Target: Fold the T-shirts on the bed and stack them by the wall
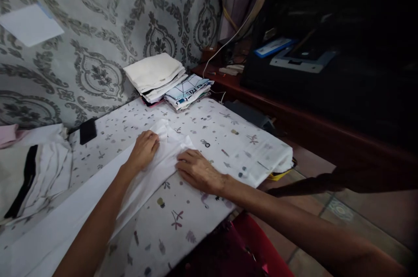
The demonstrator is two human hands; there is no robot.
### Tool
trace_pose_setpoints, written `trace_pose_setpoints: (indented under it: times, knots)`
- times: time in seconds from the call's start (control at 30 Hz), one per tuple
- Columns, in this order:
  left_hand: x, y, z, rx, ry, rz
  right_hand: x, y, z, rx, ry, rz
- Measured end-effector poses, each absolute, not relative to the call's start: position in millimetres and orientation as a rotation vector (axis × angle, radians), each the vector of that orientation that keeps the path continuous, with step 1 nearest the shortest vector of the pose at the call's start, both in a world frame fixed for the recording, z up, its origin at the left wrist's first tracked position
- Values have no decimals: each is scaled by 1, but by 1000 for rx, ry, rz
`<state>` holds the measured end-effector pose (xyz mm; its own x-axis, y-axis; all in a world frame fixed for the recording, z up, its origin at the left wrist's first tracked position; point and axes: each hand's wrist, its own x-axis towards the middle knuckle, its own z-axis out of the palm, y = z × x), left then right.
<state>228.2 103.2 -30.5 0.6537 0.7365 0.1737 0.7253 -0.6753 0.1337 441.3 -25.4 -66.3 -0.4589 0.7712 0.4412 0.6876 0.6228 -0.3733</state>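
Note:
A long white cloth [81,207] lies folded lengthwise across the patterned cover, running from the lower left toward the middle. Its far end is creased and slightly bunched. My left hand [143,150] rests on that end with its fingers curled into the fabric. At the cloth's right edge, my right hand [200,170] pinches the material between bent fingers and thumb. Parts of both hands' fingertips are hidden in the folds.
Folded white fabrics [156,72] and a printed folded pile [189,92] stand against the wall. A black phone [88,131] lies at the left, near more folded clothes [48,172]. A dark red wooden shelf [294,116] borders the right side, with a thin white cable [225,44] there.

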Motion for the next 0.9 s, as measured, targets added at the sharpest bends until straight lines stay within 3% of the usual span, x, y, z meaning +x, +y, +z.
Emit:
trace_pose_setpoints:
  times: [0.2, 0.5, 0.9]
  knots:
    - [225, 104, -40, 2699, 1341, 427, 441, -24, -66, -1213, -2184, 243]
    - [181, 90, -10, 2277, 1567, 1011, 443, -23, -65, -1189, -2112, 269]
    - [185, 122, -41, 2512, 1338, 419, 442, -21, -67, -1207, -2102, 253]
